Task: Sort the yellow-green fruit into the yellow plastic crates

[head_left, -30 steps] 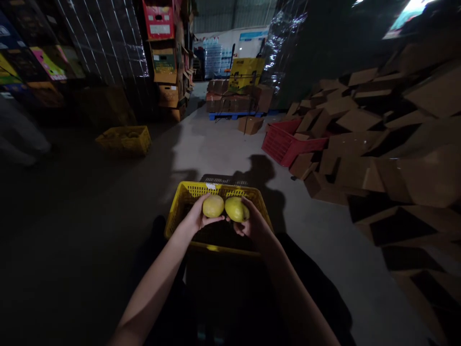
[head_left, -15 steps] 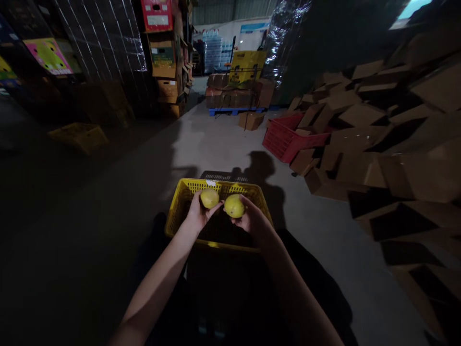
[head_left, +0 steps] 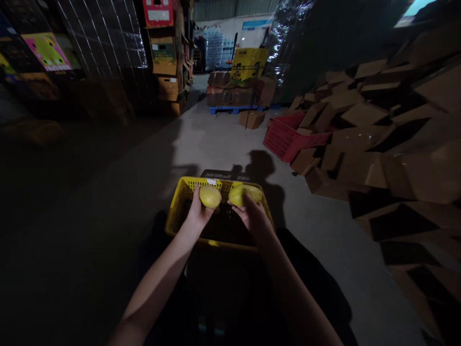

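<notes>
My left hand (head_left: 200, 211) is closed around a smooth yellow oval fruit (head_left: 210, 196), its thumb upright along the fruit's left side. Beside it, my right hand (head_left: 254, 216) grips a longer, yellow-green fruit (head_left: 240, 194), which lies sideways with its thumb across the front. The exact kind of fruit cannot be told. Both are held apart from each other over a yellow plastic crate (head_left: 216, 243) with slotted walls. Deep shadow hides most of what is inside the crate.
Flattened and open cardboard boxes (head_left: 363, 139) pile up at right, around a red crate (head_left: 284, 137). Stacked cartons (head_left: 167, 67) stand at back left. Straight ahead, a blue pallet (head_left: 234, 110) carries boxes, with a small carton (head_left: 252, 119) before it. A dim low crate (head_left: 39, 132) shows at far left.
My right hand has turned its fruit from end-on to sideways and shifted slightly right. The left fruit has rotated a little in my fingers. The low crate at left now appears farther left.
</notes>
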Action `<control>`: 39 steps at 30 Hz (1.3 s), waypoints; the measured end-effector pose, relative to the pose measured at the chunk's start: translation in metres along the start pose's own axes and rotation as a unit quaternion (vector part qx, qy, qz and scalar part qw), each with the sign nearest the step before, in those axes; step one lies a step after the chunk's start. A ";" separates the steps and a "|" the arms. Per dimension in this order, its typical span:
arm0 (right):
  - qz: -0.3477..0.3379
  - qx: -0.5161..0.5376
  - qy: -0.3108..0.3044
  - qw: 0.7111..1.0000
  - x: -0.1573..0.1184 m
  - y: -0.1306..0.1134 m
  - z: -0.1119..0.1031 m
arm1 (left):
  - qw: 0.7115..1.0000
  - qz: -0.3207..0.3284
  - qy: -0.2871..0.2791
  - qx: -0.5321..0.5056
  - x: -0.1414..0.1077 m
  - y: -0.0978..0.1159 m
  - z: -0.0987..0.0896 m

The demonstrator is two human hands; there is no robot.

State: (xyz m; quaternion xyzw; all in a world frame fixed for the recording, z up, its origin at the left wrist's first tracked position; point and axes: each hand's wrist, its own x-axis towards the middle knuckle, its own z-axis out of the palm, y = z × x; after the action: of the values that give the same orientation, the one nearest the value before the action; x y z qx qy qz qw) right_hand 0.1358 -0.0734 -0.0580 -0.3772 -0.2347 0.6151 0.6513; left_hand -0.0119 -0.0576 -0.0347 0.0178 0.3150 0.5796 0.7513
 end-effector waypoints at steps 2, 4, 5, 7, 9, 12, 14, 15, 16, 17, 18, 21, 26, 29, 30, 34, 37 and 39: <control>-0.035 -0.008 -0.030 0.999 -0.005 0.002 0.005 | 1.000 0.007 -0.014 -0.021 0.000 -0.001 0.000; -0.061 -0.013 -0.058 0.996 -0.009 0.003 0.009 | 0.998 0.026 -0.031 -0.044 -0.002 -0.002 0.001; -0.070 -0.012 -0.069 0.995 -0.011 0.004 0.010 | 0.997 0.035 -0.042 -0.049 -0.002 -0.002 0.001; -0.087 -0.006 -0.071 0.994 -0.012 0.004 0.011 | 0.996 0.046 -0.072 -0.040 -0.004 -0.002 0.002; -0.104 -0.012 -0.046 0.993 -0.011 0.002 0.011 | 0.994 0.045 -0.097 -0.007 -0.005 -0.002 0.003; -0.114 -0.021 0.000 0.993 -0.008 -0.004 0.008 | 0.990 0.046 -0.116 0.059 -0.007 -0.001 0.003; -0.106 -0.013 0.005 0.994 -0.007 -0.008 0.005 | 0.985 0.039 -0.123 0.119 -0.008 0.001 0.001; -0.100 -0.013 0.002 0.995 -0.006 -0.010 0.003 | 0.980 0.033 -0.123 0.152 -0.010 0.003 0.000; -0.094 -0.018 -0.002 0.995 -0.007 -0.012 0.001 | 0.975 0.028 -0.123 0.182 -0.011 0.004 -0.001; -0.089 -0.027 -0.004 0.996 -0.008 -0.013 0.000 | 0.971 0.026 -0.120 0.204 -0.012 0.004 -0.002; -0.087 -0.034 -0.005 0.996 -0.010 -0.015 -0.001 | 0.969 0.028 -0.114 0.216 -0.013 0.005 -0.003; -0.098 -0.018 -0.003 0.995 -0.014 -0.016 -0.001 | 0.972 0.058 -0.090 0.207 -0.014 0.003 -0.004; -0.124 -0.004 0.008 0.992 -0.014 -0.015 -0.002 | 0.975 0.091 -0.083 0.187 -0.011 -0.005 -0.003; -0.127 -0.026 0.014 0.991 -0.012 -0.013 -0.003 | 0.977 0.087 -0.077 0.180 -0.010 -0.009 -0.002; -0.128 -0.034 0.014 0.991 -0.012 -0.013 -0.002 | 0.978 0.084 -0.073 0.174 -0.010 -0.010 -0.002; -0.131 -0.040 0.003 0.991 -0.015 -0.015 0.003 | 0.982 0.081 -0.067 0.159 -0.009 -0.012 -0.003; -0.128 -0.026 -0.008 0.991 -0.017 -0.016 0.007 | 0.979 0.087 -0.079 0.164 -0.008 -0.011 -0.005; -0.128 -0.017 -0.015 0.992 -0.016 -0.016 0.008 | 0.980 0.080 -0.088 0.161 -0.007 -0.011 -0.006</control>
State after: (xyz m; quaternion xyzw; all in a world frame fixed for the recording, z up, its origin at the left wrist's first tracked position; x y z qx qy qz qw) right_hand 0.1371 -0.0871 -0.0383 -0.3458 -0.3011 0.5283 0.7146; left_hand -0.0064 -0.0688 -0.0406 0.2147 0.3341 0.5761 0.7144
